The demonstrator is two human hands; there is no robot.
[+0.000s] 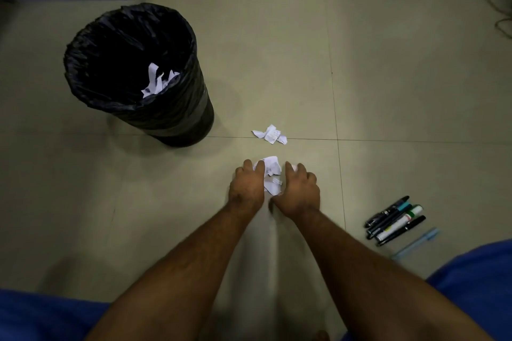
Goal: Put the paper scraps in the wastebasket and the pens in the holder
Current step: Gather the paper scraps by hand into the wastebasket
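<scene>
Both hands lay palm-down on the floor tiles, the left hand point(247, 185) and right hand point(299, 191) with fingers loosely curled in around a crumpled pile of white paper scraps point(271, 175), gathering but not yet lifting them. Next, I judged, came a scoop and carry to the black-lined wastebasket point(133, 69), already holding scraps. Another wrinkled scrap point(270, 134) lay beyond, and the slim pens point(396, 220) lay bunched to the right.

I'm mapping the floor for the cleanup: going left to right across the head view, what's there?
wastebasket → left hand → paper scraps → right hand → pens
</scene>
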